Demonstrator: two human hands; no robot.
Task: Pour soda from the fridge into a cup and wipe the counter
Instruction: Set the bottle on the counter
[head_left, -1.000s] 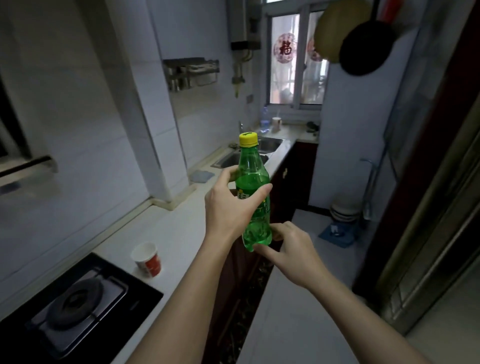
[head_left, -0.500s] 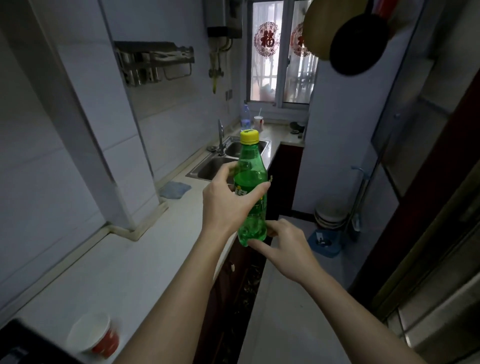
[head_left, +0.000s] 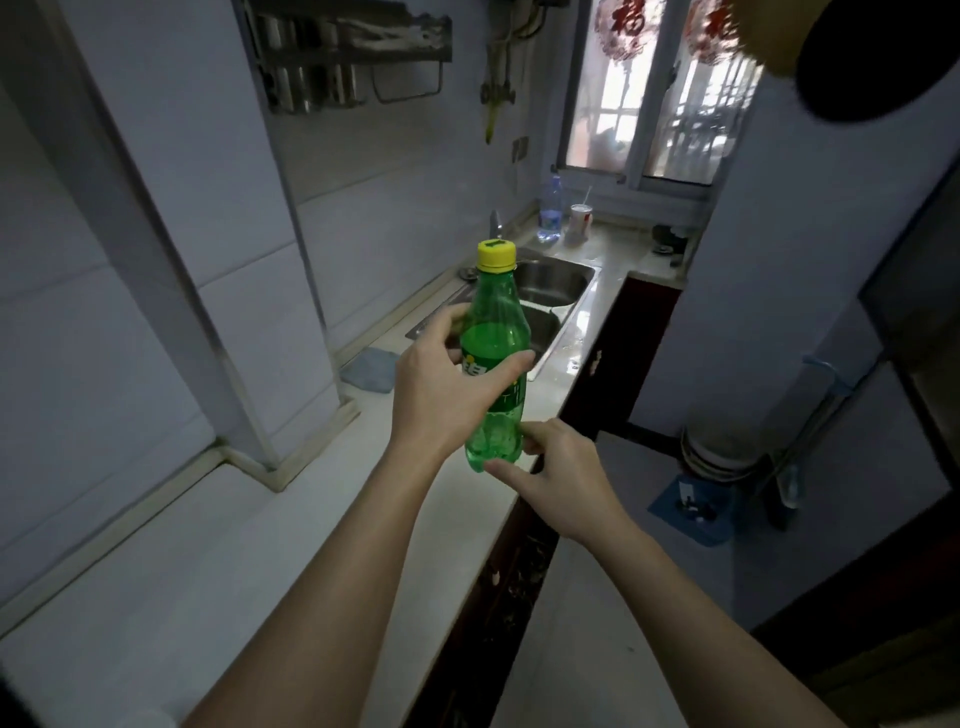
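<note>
Head view down a narrow kitchen. Along the left wall, a long pale surface (head_left: 260, 545), glossy near the sink (head_left: 550, 283) and ending under a window (head_left: 654, 104) with red paper cut-outs on the glass. Held upright in mid-air above the surface's front edge: green soda bottle (head_left: 496, 358), yellow cap (head_left: 496, 256) on. Gripped round the middle by the left hand (head_left: 441, 395), fingers wrapped across the label. Pinched at the base by the right hand (head_left: 558, 478), thumb on the side and forefinger beneath. Behind the bottle, the double steel sink, with a tap (head_left: 496, 223) at its back edge. Near the sink, against a tiled pillar, a folded blue cloth (head_left: 370, 369). At the far end by the window, a clear water bottle (head_left: 550, 210) beside a cup with a straw (head_left: 581, 219). High on the wall, a metal rack (head_left: 353, 57). Below the surface, dark red cabinet doors (head_left: 613, 374). At top right, a dark pan (head_left: 883, 67). On the pale floor (head_left: 597, 649) to the right, a stack of basins (head_left: 722, 452) and a blue mat (head_left: 693, 506).
</note>
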